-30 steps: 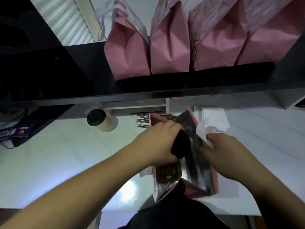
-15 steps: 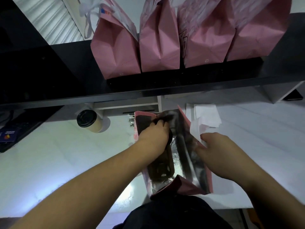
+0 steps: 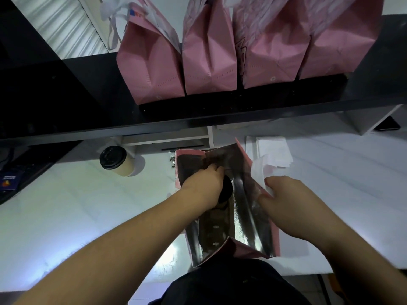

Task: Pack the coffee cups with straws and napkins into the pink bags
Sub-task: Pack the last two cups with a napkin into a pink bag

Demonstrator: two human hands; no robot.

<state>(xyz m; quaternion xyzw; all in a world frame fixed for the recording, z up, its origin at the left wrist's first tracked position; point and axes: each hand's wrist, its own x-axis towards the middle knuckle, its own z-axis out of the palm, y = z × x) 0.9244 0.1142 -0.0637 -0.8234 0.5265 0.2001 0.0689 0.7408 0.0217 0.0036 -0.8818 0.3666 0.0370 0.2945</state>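
An open pink bag [image 3: 253, 230] with a silver lining stands on the white counter in front of me. My left hand [image 3: 203, 186] reaches into its mouth and grips a coffee cup with a black lid [image 3: 226, 189], lowered partly inside. My right hand [image 3: 288, 199] pinches the bag's right rim together with a white napkin [image 3: 258, 170]. A second coffee cup [image 3: 116, 160] with a black lid stands on the counter to the left. The tips of some straws [image 3: 172, 159] show behind the bag's left edge.
Several filled pink bags [image 3: 209, 51] stand in a row on the black shelf [image 3: 198, 115] above the counter. A stack of white napkins [image 3: 274, 150] lies right of the open bag. Dark items [image 3: 13, 179] lie at the far left.
My left hand has carried the cup from above the bag's mouth down into the bag. My right hand has kept its hold on the rim and napkin.
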